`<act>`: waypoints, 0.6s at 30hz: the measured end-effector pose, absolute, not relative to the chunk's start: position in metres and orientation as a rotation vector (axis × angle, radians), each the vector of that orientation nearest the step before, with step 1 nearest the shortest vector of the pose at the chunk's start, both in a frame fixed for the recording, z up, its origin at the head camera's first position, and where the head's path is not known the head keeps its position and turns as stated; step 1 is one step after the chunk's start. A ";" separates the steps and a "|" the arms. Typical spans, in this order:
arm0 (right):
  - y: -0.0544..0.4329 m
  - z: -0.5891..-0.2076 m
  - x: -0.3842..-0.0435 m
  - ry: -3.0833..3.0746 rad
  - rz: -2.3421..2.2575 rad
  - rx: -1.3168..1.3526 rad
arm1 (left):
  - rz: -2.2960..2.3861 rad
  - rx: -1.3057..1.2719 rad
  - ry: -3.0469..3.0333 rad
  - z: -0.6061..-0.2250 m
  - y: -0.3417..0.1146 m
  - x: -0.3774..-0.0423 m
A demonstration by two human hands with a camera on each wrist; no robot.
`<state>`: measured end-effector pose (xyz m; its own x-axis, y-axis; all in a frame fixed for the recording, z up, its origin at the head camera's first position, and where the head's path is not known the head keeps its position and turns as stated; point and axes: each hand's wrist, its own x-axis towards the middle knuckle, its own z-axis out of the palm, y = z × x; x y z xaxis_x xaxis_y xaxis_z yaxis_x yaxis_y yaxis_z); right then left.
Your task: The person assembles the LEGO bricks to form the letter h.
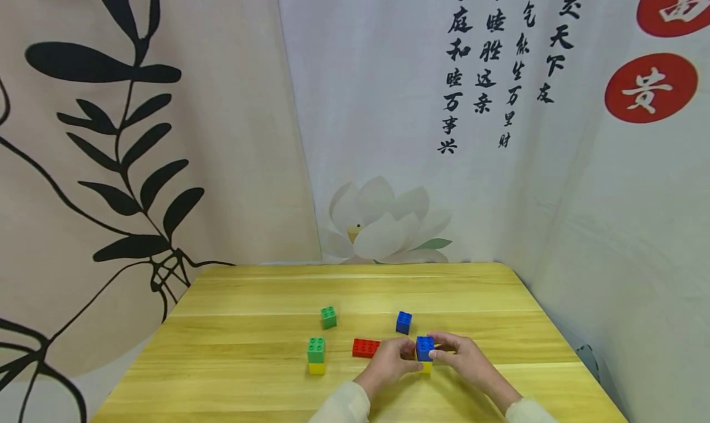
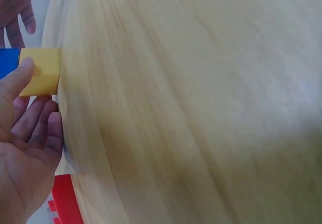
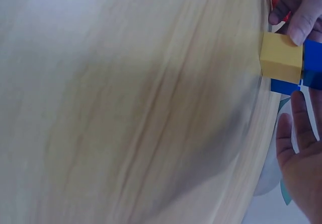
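Note:
In the head view, a blue toy building brick (image 1: 424, 348) sits on top of a yellow brick (image 1: 426, 367), the pair upright on the table. My left hand (image 1: 392, 360) pinches the yellow brick from the left; its thumb lies across the yellow face (image 2: 43, 72) in the left wrist view. From the right, my right hand (image 1: 461, 356) holds the blue brick between thumb and forefinger, its other fingers (image 3: 302, 121) extended apart from the stack. Left of my left hand lies a red brick (image 1: 365, 348), partly covered by that hand.
Another blue brick (image 1: 403, 322) stands behind the stack. To the left, a green brick (image 1: 316, 349) sits on a yellow one (image 1: 317, 369), with a single green brick (image 1: 328, 317) farther back. The wooden table (image 1: 238, 324) ends at a printed cloth backdrop (image 1: 377, 133).

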<state>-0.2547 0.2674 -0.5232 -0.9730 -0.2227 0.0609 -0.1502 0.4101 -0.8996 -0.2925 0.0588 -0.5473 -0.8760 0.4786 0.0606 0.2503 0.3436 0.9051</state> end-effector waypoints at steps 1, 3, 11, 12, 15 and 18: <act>0.268 -0.523 -0.255 2.583 -1.629 -0.349 | 1.546 0.655 2.393 -0.548 0.059 -0.293; 0.268 -0.524 -0.255 2.591 -1.606 -0.358 | 1.545 0.644 2.388 -0.548 0.059 -0.293; 0.270 -0.526 -0.256 2.631 -1.548 -0.401 | 1.567 0.634 2.361 -0.548 0.061 -0.291; 0.270 -0.526 -0.256 2.643 -1.540 -0.409 | 1.564 0.642 2.368 -0.547 0.061 -0.291; 0.271 -0.527 -0.257 2.668 -1.528 -0.422 | 1.560 0.665 2.393 -0.547 0.061 -0.291; 0.271 -0.530 -0.259 2.682 -1.520 -0.422 | 1.546 0.672 2.413 -0.546 0.061 -0.292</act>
